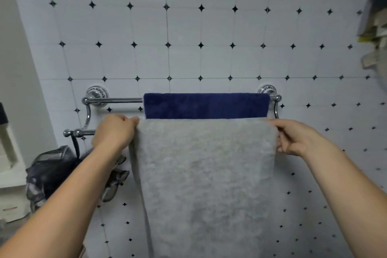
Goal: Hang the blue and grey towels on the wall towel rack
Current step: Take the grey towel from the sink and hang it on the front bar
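A chrome double towel rack (113,100) is fixed to the tiled wall. The blue towel (206,106) hangs over its back bar, spread flat. In front of it the grey towel (206,174) drapes over the front bar and hangs far down. My left hand (114,131) pinches the grey towel's top left corner at the front bar. My right hand (297,138) grips its top right edge. The front bar is mostly hidden under the grey towel; only its left end (80,132) shows.
A dark mesh bag (52,172) hangs from the front bar's left end, beside my left forearm. A white ledge (10,165) stands at the far left. Some items on a shelf (374,31) sit at the upper right. White tiles with black diamonds cover the wall.
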{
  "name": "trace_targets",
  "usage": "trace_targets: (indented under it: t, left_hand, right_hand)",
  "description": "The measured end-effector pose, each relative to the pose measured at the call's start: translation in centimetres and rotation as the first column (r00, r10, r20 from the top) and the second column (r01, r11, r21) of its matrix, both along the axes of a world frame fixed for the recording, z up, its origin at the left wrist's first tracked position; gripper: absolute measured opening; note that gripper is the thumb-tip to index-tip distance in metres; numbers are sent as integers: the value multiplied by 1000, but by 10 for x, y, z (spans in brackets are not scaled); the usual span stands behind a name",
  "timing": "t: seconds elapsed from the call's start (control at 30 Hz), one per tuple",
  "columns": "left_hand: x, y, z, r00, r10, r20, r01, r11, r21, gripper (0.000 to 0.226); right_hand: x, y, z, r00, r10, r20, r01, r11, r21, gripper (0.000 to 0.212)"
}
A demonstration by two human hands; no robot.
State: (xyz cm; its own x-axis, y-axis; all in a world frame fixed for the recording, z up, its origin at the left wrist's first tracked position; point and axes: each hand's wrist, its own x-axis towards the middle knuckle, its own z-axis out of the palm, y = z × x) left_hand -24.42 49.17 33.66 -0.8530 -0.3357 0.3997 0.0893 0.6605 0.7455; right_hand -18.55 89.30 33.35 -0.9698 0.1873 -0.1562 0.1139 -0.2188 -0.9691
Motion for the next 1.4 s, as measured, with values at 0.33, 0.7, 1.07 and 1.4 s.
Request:
trace_targets:
  t: [0.33,0.7,1.07,1.4]
  left_hand:
    - [-1,-4,-23,997,-16,-73,7,992,-128,41]
    - [-2,-5,-14,997,-6,-75,0,997,-79,39]
    - [4,0,-26,974,-223,-41,224,919,324,38]
    - [12,5,-11,998,-41,-58,35,995,-98,33]
  right_hand:
    - [4,-9,-39,997,-21,-68,2,966,-257,20]
    - [-11,14,-21,972,-183,-147,136,950,-282,35]
    - [10,6,-20,912,-391,-123,410,881,237,20]
    - [9,3,9,900,-370,-232,421,873,244,22]
